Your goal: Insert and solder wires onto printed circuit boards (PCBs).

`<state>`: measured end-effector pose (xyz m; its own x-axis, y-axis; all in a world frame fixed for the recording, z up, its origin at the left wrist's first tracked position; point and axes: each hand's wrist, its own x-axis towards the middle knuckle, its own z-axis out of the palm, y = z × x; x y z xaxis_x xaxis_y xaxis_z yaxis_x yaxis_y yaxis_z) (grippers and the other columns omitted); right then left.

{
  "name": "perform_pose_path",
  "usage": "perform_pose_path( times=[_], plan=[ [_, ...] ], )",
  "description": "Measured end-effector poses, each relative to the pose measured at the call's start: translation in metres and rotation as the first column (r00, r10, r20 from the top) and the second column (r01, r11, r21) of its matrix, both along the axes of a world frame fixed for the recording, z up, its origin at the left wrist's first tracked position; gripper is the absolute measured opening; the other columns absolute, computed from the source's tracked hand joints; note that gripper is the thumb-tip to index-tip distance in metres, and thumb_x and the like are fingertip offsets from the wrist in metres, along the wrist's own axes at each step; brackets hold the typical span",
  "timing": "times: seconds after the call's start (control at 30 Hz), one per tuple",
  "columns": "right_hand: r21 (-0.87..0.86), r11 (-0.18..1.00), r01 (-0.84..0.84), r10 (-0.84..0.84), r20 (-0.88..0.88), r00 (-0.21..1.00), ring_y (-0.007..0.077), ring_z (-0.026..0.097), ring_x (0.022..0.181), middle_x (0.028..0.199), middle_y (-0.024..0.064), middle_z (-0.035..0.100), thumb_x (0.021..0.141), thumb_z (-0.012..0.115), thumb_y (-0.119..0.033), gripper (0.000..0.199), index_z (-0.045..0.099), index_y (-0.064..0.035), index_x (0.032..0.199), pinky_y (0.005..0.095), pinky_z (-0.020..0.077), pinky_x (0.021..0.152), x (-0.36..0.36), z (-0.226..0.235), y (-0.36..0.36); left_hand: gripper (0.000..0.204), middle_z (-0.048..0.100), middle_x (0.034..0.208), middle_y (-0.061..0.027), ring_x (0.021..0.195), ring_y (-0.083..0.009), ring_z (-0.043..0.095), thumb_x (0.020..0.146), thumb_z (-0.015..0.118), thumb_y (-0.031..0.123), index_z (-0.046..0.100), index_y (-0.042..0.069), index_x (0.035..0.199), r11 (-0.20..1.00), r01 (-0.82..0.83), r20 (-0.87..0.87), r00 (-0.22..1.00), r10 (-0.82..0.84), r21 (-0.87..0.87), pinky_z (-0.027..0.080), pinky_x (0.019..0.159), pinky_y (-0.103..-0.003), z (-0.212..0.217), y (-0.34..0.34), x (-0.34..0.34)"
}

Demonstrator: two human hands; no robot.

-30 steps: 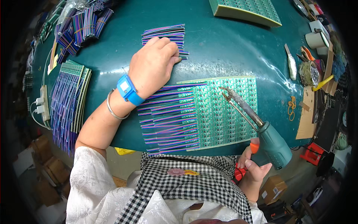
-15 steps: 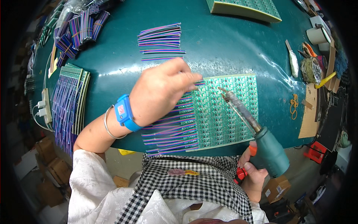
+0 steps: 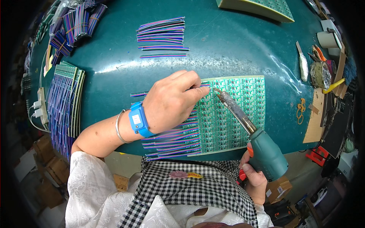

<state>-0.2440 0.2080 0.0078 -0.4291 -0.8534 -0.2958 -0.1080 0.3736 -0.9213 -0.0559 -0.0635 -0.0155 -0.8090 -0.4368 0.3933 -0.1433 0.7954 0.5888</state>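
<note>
The left hand (image 3: 173, 100) pinches a striped ribbon wire (image 3: 205, 83), lying left-to-right, at the circuit-board panel's (image 3: 237, 114) upper left; the right hand (image 3: 255, 178) grips a green soldering gun (image 3: 268, 154), tip pointing up-left. A white label (image 3: 136, 119) marks the blue wrist strap (image 3: 144, 131).

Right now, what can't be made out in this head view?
Head view:
Left hand: anything pinched, hidden by the hand itself.
Right hand: part of its grip, behind the soldering gun.
Circuit-board stack: far end, cut by top edge.
Circuit-board panel: component details, too small.
</note>
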Motion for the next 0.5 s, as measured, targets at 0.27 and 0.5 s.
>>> perform_pose_path(
  times=[0.27,0.5],
  plan=[
    [0.045,0.998,-0.032,0.034,-0.046,0.998,0.0191,0.064,0.061,0.067,0.0018,0.066,0.072,0.077,-0.018,0.013,0.070,-0.0092,0.079,0.0323,0.0523,0.062,-0.0036,-0.0009,-0.0041,0.029,0.061,0.085,-0.0087,0.073,-0.0256,0.062,0.071,0.073,-0.010,0.073,0.000,0.098,1.000,0.028,0.003,1.000,-0.028,0.009,0.052,0.063,-0.036,-0.0013,-0.0006,0.0019],
    [0.127,0.977,-0.172,0.201,-0.271,0.942,0.0222,0.064,0.059,0.069,-0.0012,0.067,0.076,0.076,-0.026,0.016,0.068,-0.0123,0.076,0.0339,0.0510,0.061,-0.0082,0.0002,-0.0038,0.031,0.061,0.086,-0.0089,0.072,-0.0256,0.060,0.070,0.072,-0.010,0.073,0.000,0.100,0.998,0.050,0.021,0.999,-0.050,0.023,0.051,0.062,-0.036,-0.0005,-0.0023,0.0023]
  ],
)
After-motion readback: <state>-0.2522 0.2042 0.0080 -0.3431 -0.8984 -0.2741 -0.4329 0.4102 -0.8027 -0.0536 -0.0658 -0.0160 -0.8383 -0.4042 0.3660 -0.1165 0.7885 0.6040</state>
